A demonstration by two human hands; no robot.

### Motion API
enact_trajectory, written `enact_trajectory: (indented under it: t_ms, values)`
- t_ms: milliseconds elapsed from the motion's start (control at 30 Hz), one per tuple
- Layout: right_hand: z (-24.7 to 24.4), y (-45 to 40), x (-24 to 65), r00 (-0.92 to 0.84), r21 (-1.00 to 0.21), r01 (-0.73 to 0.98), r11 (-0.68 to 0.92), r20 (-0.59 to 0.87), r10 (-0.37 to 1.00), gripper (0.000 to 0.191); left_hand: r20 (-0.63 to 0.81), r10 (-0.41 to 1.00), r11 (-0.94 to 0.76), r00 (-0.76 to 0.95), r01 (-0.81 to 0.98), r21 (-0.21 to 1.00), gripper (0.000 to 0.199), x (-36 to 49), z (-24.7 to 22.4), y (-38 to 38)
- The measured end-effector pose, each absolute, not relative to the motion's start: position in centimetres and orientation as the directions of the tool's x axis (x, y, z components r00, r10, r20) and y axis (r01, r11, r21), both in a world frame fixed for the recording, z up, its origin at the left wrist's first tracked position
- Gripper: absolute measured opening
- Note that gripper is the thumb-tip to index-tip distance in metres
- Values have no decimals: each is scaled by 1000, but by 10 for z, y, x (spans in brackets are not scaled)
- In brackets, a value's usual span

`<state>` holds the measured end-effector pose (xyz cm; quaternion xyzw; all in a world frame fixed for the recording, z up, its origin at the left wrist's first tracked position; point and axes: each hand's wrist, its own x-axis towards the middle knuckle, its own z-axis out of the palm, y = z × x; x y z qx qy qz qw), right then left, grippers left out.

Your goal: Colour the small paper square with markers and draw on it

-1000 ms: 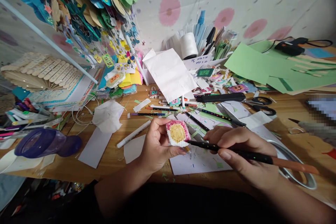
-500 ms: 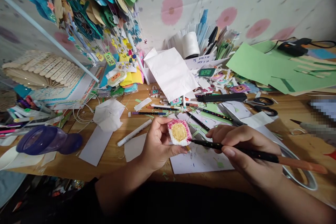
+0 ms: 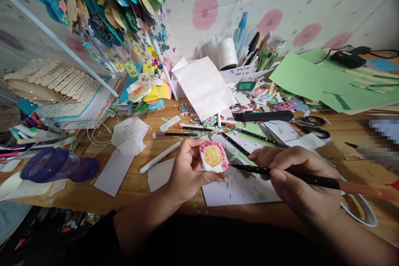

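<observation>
Between the thumb and fingers of my left hand [image 3: 187, 170] is a small rounded-square piece [image 3: 213, 156] with a rough, textured face. A tan round fills its middle, and its border is partly pink, partly white. My right hand [image 3: 296, 178] grips a black marker pen [image 3: 314, 180] dotted with colour, whose back end is orange-brown. The pen's tip points left, just beside the piece's right edge, with a slight gap. Beneath both hands lies a white sheet [image 3: 243, 193] with paper scraps on it.
Several dotted pens and paper offcuts lie beyond my hands. Black-handled scissors [image 3: 311, 126] rest at right, near green paper sheets [image 3: 299, 75]. A purple cup-like container [image 3: 56, 165] and crumpled tissue [image 3: 129, 135] are at left. Paper ornaments [image 3: 118, 4] hang above.
My right hand has moved a little to the right, drawing the pen tip off the edge of the piece. My left hand stays nearly still.
</observation>
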<state>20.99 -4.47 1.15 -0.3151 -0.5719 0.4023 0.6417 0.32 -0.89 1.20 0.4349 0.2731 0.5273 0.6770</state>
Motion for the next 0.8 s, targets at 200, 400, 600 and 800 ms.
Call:
enact_trajectory:
  t_ms: [200,400,600,800]
  values:
    - [9,-45,212,10,-876,-164,454,459,888,3,101,950,58,296,-484,873,58,3,11,-10]
    - [7,-45,212,46,-883,-148,446,444,895,3,99,946,65,308,-481,874,58,3,12,-10]
    - [6,-43,212,66,-885,-186,427,423,904,3,114,943,45,314,-459,887,60,2,11,-10]
    - [4,-44,202,221,-911,-38,411,393,892,21,176,947,-58,268,-396,916,62,3,7,-12]
